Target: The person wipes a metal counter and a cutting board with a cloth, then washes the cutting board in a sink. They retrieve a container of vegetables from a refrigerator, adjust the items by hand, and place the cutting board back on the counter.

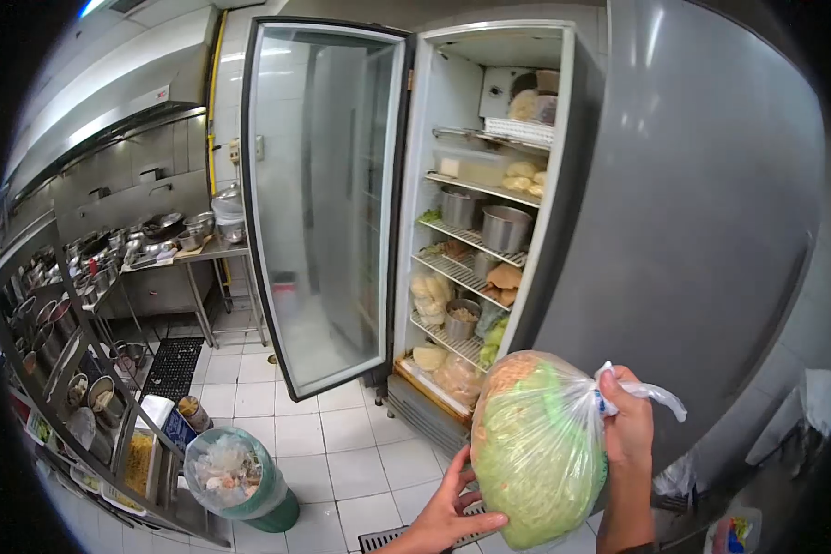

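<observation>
A clear plastic bag of greens (535, 452), with something orange-brown at its upper left, hangs before me. Its gathered neck, twisted to a white tail, is gripped in the closed fingers of my right hand (630, 420). At the bag's lower left side, my left hand (452, 512) touches it with thumb and fingers spread; some fingertips are hidden at its edge. Beyond the bag stands an upright fridge (582, 102) with its glass door (323, 203) swung open to the left. Metal pots (506, 228), bagged food and leafy greens fill its wire shelves.
A green bin (277, 511) lined with plastic and holding waste stands on the tiled floor at lower left. Beside it is a metal rack (92, 369) with food containers. A steel table (189, 257) holds pans farther back. A large grey panel (702, 203) rises at right.
</observation>
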{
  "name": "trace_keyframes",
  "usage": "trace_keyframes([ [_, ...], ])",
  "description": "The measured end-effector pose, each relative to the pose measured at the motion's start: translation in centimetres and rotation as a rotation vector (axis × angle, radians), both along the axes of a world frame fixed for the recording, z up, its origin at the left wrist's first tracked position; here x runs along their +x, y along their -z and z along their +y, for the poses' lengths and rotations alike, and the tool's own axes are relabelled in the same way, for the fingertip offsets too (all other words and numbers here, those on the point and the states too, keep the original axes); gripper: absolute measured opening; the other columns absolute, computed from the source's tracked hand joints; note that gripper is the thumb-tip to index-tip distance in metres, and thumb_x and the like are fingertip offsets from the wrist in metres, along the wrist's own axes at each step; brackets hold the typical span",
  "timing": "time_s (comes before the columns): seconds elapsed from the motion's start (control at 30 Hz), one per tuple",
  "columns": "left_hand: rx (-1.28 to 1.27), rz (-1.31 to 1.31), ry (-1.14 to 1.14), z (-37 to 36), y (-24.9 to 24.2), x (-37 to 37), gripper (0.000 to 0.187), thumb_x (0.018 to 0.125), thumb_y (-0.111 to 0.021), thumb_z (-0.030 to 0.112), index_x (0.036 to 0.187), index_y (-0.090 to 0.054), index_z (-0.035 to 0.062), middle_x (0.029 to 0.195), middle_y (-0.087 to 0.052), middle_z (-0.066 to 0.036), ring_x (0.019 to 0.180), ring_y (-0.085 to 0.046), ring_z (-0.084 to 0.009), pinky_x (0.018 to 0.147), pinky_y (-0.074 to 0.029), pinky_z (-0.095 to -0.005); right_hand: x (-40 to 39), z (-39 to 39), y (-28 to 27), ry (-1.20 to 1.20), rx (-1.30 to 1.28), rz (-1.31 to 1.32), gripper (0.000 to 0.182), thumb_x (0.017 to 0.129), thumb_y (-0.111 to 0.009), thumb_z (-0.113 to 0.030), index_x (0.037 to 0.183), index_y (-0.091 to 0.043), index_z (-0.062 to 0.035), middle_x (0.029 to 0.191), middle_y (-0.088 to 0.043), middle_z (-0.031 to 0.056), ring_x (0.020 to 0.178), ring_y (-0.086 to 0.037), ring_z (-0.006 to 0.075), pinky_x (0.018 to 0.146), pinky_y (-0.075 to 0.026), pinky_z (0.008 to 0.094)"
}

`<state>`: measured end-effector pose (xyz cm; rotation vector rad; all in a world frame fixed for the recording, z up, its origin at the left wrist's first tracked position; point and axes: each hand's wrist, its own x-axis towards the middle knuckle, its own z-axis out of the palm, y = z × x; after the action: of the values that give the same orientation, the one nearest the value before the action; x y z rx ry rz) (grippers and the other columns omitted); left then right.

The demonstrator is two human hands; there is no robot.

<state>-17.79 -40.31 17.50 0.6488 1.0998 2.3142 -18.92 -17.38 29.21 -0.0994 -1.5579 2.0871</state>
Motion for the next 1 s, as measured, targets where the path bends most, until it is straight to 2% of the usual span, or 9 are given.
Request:
trace_keyframes([
  [0.03,0.022,-0.041,0.065,0.2,0.6,-0.9,0.114,0.072,-0.080,0.006,0.153,-0.001,0.0160,0.150,-0.026,-0.014,0.132,-0.037,-0.0299,0.103,-0.038,-0.0439,-1.0,0.0,0.1,-0.059,-0.011,0.019,0.007,0.091,-0.062,-0.008,0.090,-0.059,-0.0022,0.079,-0.060,0.0028,0.070,-0.057,0.0110,0.069,-0.046,0.0256],
  [0.43,0.149,0.026,-0.056,-0.3,1.5,-21.5,0.121,0.069,-0.079,-0.004,0.152,0.008,0.0148,0.154,-0.019,-0.014,0.136,-0.032,-0.0278,0.105,-0.038,-0.0412,-23.5,-2.5,0.5,-0.150,-0.024,0.171,0.007,0.090,-0.063,-0.007,0.092,-0.059,-0.0013,0.079,-0.062,0.0031,0.067,-0.056,0.0093,0.064,-0.046,0.0239],
  [0.53,0.046,0.025,-0.100,-0.2,-0.4,-25.9,0.132,0.068,-0.083,0.001,0.149,0.019,0.0189,0.156,-0.003,-0.015,0.140,-0.023,-0.0316,0.105,-0.038,-0.0495,-29.5,-3.3,-1.2,-0.218,0.058,0.231,0.008,0.091,-0.063,-0.007,0.094,-0.059,-0.0002,0.082,-0.062,0.0031,0.070,-0.057,0.0092,0.066,-0.045,0.0237],
  [0.67,0.147,0.057,-0.184,0.1,-1.1,-32.9,0.129,0.066,-0.080,-0.006,0.151,0.014,0.0133,0.154,-0.018,-0.013,0.137,-0.031,-0.0277,0.107,-0.037,-0.0421,-36.3,-5.3,-2.9,-0.231,0.094,0.314,0.013,0.091,-0.064,-0.009,0.097,-0.059,0.0008,0.085,-0.063,0.0036,0.073,-0.057,0.0090,0.068,-0.045,0.0231],
  [0.8,0.215,0.138,-0.123,-0.9,-2.0,-40.6,0.136,0.062,-0.082,-0.009,0.149,0.021,0.0131,0.156,-0.013,-0.013,0.137,-0.030,-0.0276,0.107,-0.037,-0.0427,-41.1,-6.9,-4.4,-0.153,0.161,0.430,0.016,0.090,-0.065,-0.011,0.099,-0.059,0.0012,0.086,-0.063,0.0040,0.074,-0.058,0.0090,0.069,-0.045,0.0227],
  [0.83,0.299,0.263,-0.214,-0.8,-1.8,-42.7,0.110,0.072,-0.079,0.002,0.152,-0.004,0.0073,0.149,-0.031,-0.016,0.128,-0.043,-0.0291,0.101,-0.043,-0.0409,-42.5,-7.2,-4.7,-0.144,0.187,0.469,0.017,0.090,-0.065,-0.011,0.101,-0.058,0.0012,0.086,-0.063,0.0040,0.074,-0.058,0.0089,0.069,-0.046,0.0221],
  [0.93,0.252,0.375,-0.111,-1.5,-3.1,-50.6,0.137,0.062,-0.084,-0.005,0.149,0.019,0.0160,0.156,-0.013,-0.013,0.138,-0.030,-0.0286,0.106,-0.038,-0.0474,-47.1,-8.3,-6.3,-0.055,0.235,0.582,0.017,0.090,-0.065,-0.010,0.101,-0.058,0.0011,0.086,-0.064,0.0040,0.074,-0.059,0.0084,0.068,-0.046,0.0216],
  [0.97,0.353,0.412,-0.151,-1.3,-4.2,-52.6,0.119,0.072,-0.084,0.016,0.152,0.004,0.0101,0.151,-0.023,-0.018,0.131,-0.040,-0.0306,0.102,-0.044,-0.0463,-48.7,-8.9,-7.3,0.009,0.235,0.629,0.017,0.090,-0.065,-0.010,0.101,-0.059,0.0011,0.086,-0.064,0.0042,0.074,-0.059,0.0083,0.068,-0.047,0.0222],
  [1.0,0.361,0.462,-0.142,-1.0,-5.5,-55.0,0.120,0.070,-0.084,0.012,0.152,0.004,0.0094,0.150,-0.024,-0.017,0.131,-0.040,-0.0304,0.102,-0.044,-0.0462,-50.4,-9.0,-8.6,0.027,0.274,0.692,0.017,0.090,-0.065,-0.010,0.100,-0.059,0.0013,0.086,-0.064,0.0045,0.074,-0.060,0.0087,0.068,-0.047,0.0225],
])
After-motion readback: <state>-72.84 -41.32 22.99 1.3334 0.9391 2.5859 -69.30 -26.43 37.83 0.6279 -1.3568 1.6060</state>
